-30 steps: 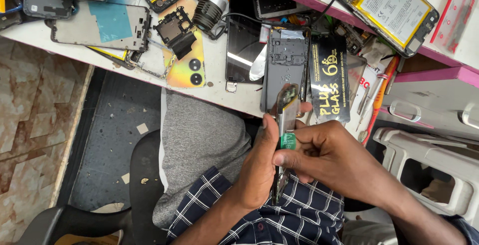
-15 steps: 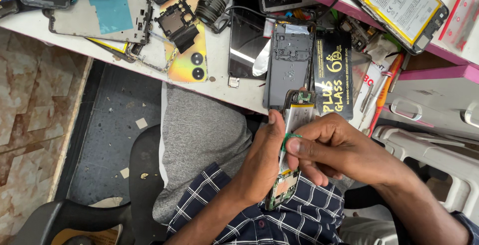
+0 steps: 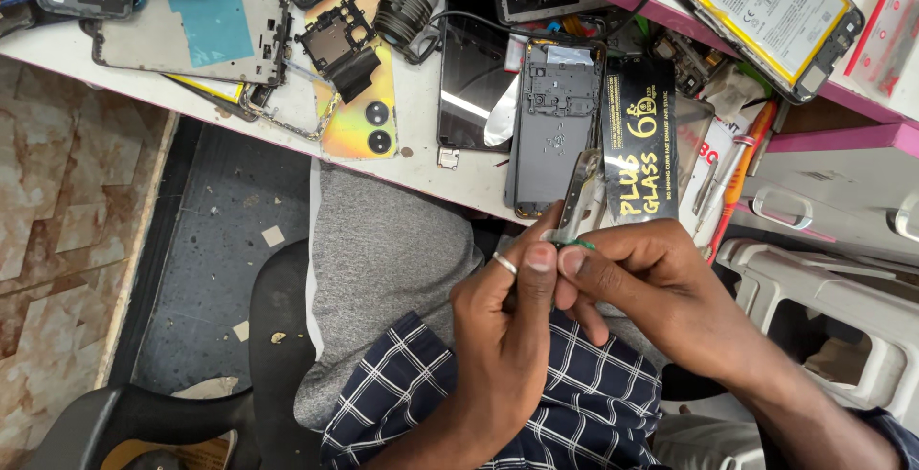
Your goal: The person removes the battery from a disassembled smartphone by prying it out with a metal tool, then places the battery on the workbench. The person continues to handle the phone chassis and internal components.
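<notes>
Both hands (image 3: pixel 574 283) pinching metal strip (image 3: pixel 578 192), black glossy packet (image 3: pixel 639 152) behind on bench

Bright, even daylight fills the scene with soft shadows. A pale glare streaks the black phone screen (image 3: pixel 474 78) on the white workbench (image 3: pixel 421 159). Focus is sharp throughout; the frame's edges bend slightly.

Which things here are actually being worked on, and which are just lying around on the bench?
In hand: left hand and right hand pinch a narrow metal strip with a green part.

Lying about: dark phone frame, black glass packet, yellow back cover, battery, orange-handled tool.
</notes>
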